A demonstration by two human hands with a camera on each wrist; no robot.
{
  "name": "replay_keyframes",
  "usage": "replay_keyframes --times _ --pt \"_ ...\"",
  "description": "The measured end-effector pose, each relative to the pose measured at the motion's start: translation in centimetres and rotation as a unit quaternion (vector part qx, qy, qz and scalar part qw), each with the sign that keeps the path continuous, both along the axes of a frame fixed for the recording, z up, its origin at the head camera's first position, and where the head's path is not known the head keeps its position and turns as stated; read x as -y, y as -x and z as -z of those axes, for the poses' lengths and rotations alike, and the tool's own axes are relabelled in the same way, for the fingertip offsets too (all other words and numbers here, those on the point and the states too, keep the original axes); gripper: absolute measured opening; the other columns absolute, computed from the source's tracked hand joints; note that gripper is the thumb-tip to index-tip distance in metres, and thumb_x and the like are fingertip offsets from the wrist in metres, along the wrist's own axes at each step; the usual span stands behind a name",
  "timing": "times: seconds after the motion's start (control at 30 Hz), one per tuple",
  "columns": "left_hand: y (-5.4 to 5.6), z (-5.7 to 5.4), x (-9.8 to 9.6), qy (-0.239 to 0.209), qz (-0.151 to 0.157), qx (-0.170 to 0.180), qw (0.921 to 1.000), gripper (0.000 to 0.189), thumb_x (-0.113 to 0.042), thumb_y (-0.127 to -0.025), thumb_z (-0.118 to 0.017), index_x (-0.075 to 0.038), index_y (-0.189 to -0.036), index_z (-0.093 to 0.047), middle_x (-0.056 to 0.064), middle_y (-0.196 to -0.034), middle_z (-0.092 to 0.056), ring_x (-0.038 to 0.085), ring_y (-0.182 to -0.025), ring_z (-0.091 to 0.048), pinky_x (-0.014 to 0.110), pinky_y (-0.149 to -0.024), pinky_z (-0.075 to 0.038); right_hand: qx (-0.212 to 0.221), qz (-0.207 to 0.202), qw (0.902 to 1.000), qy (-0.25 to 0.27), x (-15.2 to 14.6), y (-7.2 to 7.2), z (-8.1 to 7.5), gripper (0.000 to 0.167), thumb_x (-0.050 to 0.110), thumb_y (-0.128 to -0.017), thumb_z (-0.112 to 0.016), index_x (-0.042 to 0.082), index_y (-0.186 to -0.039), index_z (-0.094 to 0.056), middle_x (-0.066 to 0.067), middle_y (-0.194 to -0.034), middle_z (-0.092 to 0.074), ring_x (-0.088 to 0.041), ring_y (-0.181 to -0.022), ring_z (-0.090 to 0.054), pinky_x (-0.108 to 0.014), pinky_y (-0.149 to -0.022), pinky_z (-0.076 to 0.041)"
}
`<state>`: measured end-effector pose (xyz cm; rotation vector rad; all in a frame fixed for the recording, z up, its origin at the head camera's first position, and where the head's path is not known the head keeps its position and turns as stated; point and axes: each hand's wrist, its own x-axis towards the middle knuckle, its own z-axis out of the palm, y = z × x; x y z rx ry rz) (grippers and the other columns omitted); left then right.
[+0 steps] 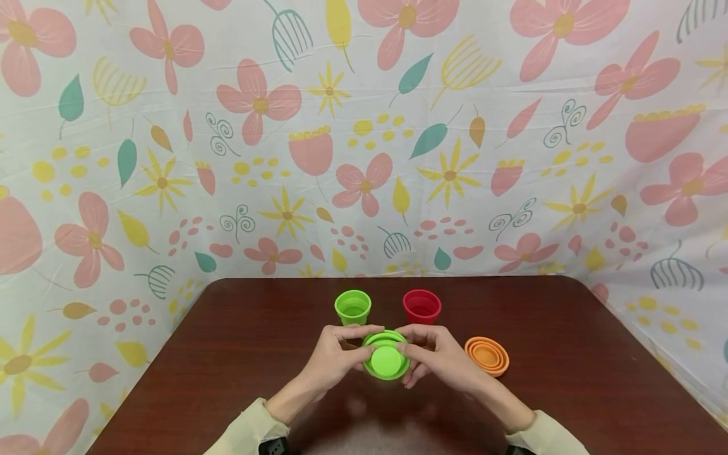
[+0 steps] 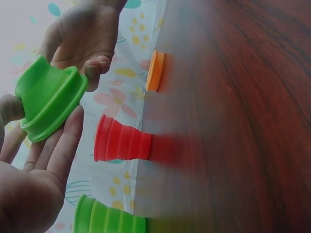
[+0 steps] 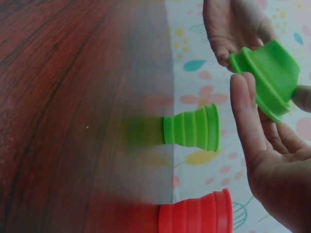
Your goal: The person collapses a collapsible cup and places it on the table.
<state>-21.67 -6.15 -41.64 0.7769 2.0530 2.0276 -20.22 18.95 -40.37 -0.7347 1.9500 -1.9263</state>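
Note:
Both hands hold a green collapsible cup (image 1: 387,361) above the table, its round base turned toward me. My left hand (image 1: 334,355) grips the left side of the rim, thumb against the cup's underside. On the other side my right hand (image 1: 442,359) pinches it the same way. Seen from the side in the left wrist view, the held cup (image 2: 52,99) is partly folded, with its base end sticking out past the wide rim. Behind the hands stand an expanded green cup (image 1: 353,306) and an expanded red cup (image 1: 422,306), both mouth up.
An orange collapsible cup (image 1: 487,356), folded flat in rings, lies on the table right of my right hand. The dark brown wooden table (image 1: 250,328) ends at a wall covered by a flower-patterned cloth (image 1: 364,139).

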Motion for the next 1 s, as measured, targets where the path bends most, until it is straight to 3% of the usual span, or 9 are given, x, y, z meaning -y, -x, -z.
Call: replay_keyframes --times 0.27,0.57,0.8,1.0 --pt "0.19 -0.11 0.0 -0.009 0.0 0.009 0.9999 0.033 -0.003 -0.098 -0.071 -0.002 -0.131 -0.074 0.015 -0.128 -0.071 0.022 -0.09 -0.074 0.038 -0.071 -0.066 -0.004 -0.044 0.9964 0.073 -0.23 0.01 -0.08 0.044 0.004 -0.107 -0.054 -0.013 -0.147 -0.048 -0.017 -0.101 -0.071 -0.024 -0.075 -0.075 -0.044 -0.071 -0.066" --pt "0.01 -0.09 -0.12 -0.022 0.021 0.002 0.9995 0.03 -0.005 -0.103 -0.067 -0.003 -0.132 -0.073 0.013 -0.125 -0.073 0.025 -0.09 -0.077 0.045 -0.072 -0.066 -0.019 -0.001 0.9994 0.03 -0.08 0.13 0.0 0.046 0.005 -0.104 -0.063 -0.007 -0.147 -0.053 -0.025 -0.102 -0.067 -0.029 -0.069 -0.075 -0.049 -0.067 -0.066" --pt "-0.1 -0.08 -0.22 -0.019 0.017 0.007 0.9996 0.031 -0.004 -0.104 -0.064 -0.005 -0.134 -0.072 0.013 -0.127 -0.073 0.026 -0.085 -0.078 0.047 -0.071 -0.066 -0.048 0.014 0.9987 0.008 0.18 0.26 0.36 0.046 -0.001 -0.1 -0.061 -0.005 -0.146 -0.056 -0.025 -0.096 -0.066 -0.03 -0.065 -0.074 -0.052 -0.063 -0.065" --pt "-0.06 -0.09 0.01 -0.049 0.06 0.039 0.9962 0.04 -0.009 -0.108 -0.057 0.001 -0.146 -0.061 0.019 -0.138 -0.064 0.023 -0.086 -0.077 0.046 -0.076 -0.066 -0.061 0.03 0.9977 0.009 0.14 0.39 0.44 0.045 -0.002 -0.101 -0.06 -0.004 -0.146 -0.057 -0.025 -0.096 -0.065 -0.033 -0.064 -0.073 -0.055 -0.062 -0.064"
